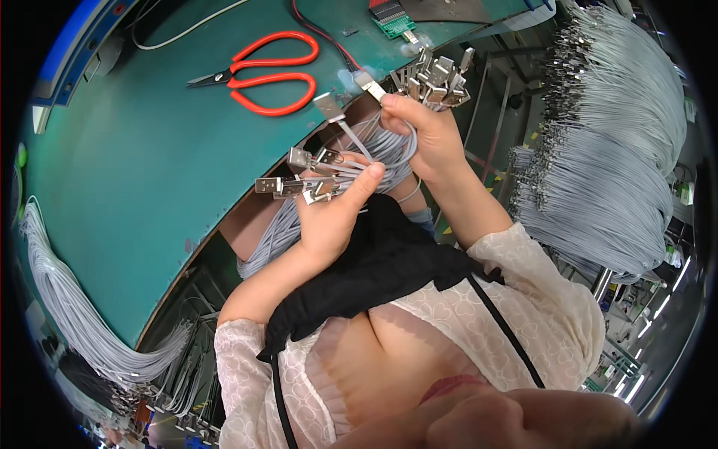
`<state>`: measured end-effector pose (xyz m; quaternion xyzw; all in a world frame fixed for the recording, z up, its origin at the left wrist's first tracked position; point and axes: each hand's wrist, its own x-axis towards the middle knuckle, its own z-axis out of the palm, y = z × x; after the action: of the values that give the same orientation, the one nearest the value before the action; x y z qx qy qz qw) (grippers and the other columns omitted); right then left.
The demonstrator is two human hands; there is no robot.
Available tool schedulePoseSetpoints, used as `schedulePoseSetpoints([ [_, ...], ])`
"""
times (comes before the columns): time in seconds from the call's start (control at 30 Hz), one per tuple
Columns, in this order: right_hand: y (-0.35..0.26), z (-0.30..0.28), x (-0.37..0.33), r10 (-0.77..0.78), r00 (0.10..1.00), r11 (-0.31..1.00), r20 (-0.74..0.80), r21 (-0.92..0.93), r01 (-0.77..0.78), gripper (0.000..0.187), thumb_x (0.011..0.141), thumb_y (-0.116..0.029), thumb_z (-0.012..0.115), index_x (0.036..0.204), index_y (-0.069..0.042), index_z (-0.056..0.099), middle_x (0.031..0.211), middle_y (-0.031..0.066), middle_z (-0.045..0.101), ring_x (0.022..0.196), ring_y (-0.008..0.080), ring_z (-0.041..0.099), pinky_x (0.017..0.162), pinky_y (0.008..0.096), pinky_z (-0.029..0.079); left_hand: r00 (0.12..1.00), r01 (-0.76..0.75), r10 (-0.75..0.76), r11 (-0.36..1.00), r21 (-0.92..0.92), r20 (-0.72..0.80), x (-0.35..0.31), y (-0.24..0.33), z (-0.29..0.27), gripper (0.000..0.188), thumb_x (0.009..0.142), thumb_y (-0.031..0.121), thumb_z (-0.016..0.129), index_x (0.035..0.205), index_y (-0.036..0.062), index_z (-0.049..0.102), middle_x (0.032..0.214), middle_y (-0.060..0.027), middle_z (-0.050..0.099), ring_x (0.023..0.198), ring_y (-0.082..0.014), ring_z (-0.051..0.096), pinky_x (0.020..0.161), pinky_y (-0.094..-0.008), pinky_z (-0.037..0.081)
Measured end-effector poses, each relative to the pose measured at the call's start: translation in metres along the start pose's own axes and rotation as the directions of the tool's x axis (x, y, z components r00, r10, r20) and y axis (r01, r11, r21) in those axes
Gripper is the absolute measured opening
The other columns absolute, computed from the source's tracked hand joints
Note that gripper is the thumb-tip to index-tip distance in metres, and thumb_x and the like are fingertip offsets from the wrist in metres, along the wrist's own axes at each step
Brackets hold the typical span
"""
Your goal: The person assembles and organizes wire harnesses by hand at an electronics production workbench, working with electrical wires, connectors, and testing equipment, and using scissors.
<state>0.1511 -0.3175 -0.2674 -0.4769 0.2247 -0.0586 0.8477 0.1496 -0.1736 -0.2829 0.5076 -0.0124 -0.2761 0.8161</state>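
My left hand (329,221) is closed around a bundle of grey USB cables (273,239), whose metal plugs (288,187) stick out past the fingers. One USB plug (329,108) rises apart from that bundle, its cable running down to the left thumb. At the table edge my right hand (430,135) pinches another USB plug (372,87) between thumb and fingers, its tip against the end of a red-and-black wire (340,51). Whether it sits inside a socket I cannot tell. More metal plugs (437,78) cluster just beyond the right fingers. Looped cables hang over my lap.
Red-handled scissors (273,75) lie on the green table (142,202). A small green circuit board (393,22) is at the far edge. Large grey cable bundles hang at right (598,150), and another bundle (82,299) drapes over the table's left side.
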Motion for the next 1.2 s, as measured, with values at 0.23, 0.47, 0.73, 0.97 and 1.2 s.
schedulePoseSetpoints([
  [0.23, 0.002, 0.0, 0.002, -0.021, 1.0, 1.0, 0.002, -0.017, 0.021, 0.006, 0.075, -0.005, 0.055, 0.072, -0.003, 0.051, 0.055, -0.0003, 0.044, 0.051, 0.0066, 0.039, 0.048, 0.0196, 0.032, 0.999, 0.024, -0.023, 1.0, 0.015, -0.024, 0.0, -0.001, 0.001, 0.008, 0.073, 0.003, 0.063, 0.077, 0.0001, 0.057, 0.073, -0.002, 0.057, 0.065, -0.0068, 0.051, 0.059, -0.0207, 0.042],
  [0.47, -0.002, 0.01, 0.003, -0.01, 0.999, 1.0, -0.044, -0.016, 0.009, 0.006, 0.075, -0.007, 0.057, 0.076, -0.002, 0.054, 0.058, 0.0017, 0.049, 0.053, 0.0064, 0.044, 0.047, 0.0193, 0.035, 0.998, 0.015, -0.015, 1.0, 0.001, 0.069, 0.0, 0.003, 0.007, 0.006, 0.074, 0.003, 0.062, 0.076, -0.0001, 0.057, 0.075, -0.0033, 0.058, 0.066, -0.0068, 0.051, 0.06, -0.0205, 0.042],
  [0.73, -0.005, 0.014, -0.009, 0.045, 0.999, 0.994, -0.029, -0.1, -0.047, 0.005, 0.074, -0.006, 0.058, 0.075, -0.002, 0.054, 0.059, 0.0012, 0.05, 0.051, 0.006, 0.044, 0.046, 0.0182, 0.034, 0.991, 0.023, -0.034, 0.996, 0.087, 0.132, 0.003, -0.005, 0.003, 0.01, 0.073, 0.002, 0.062, 0.072, 0.0013, 0.053, 0.078, -0.0038, 0.057, 0.069, -0.0077, 0.052, 0.061, -0.0212, 0.042],
  [0.97, 0.001, -0.001, 0.0, 0.025, 1.0, 0.998, -0.004, 0.057, -0.025, 0.005, 0.073, -0.004, 0.058, 0.074, -0.002, 0.053, 0.059, 0.0007, 0.049, 0.05, 0.006, 0.041, 0.046, 0.0181, 0.034, 0.99, -0.117, 0.119, 0.993, -0.021, 0.072, 0.005, -0.009, 0.006, 0.014, 0.071, 0.002, 0.065, 0.075, 0.0021, 0.051, 0.079, -0.0036, 0.056, 0.07, -0.0076, 0.051, 0.061, -0.0213, 0.042],
  [1.2, -0.002, 0.022, 0.0, -0.064, 0.994, 0.998, -0.084, -0.013, 0.063, 0.005, 0.073, -0.005, 0.059, 0.073, -0.003, 0.053, 0.06, 0.0005, 0.05, 0.05, 0.0064, 0.042, 0.047, 0.019, 0.035, 0.992, 0.124, -0.125, 0.985, -0.116, -0.002, 0.015, -0.002, 0.006, 0.018, 0.069, 0.001, 0.066, 0.077, 0.0027, 0.05, 0.078, -0.0035, 0.055, 0.07, -0.0078, 0.051, 0.062, -0.0214, 0.042],
])
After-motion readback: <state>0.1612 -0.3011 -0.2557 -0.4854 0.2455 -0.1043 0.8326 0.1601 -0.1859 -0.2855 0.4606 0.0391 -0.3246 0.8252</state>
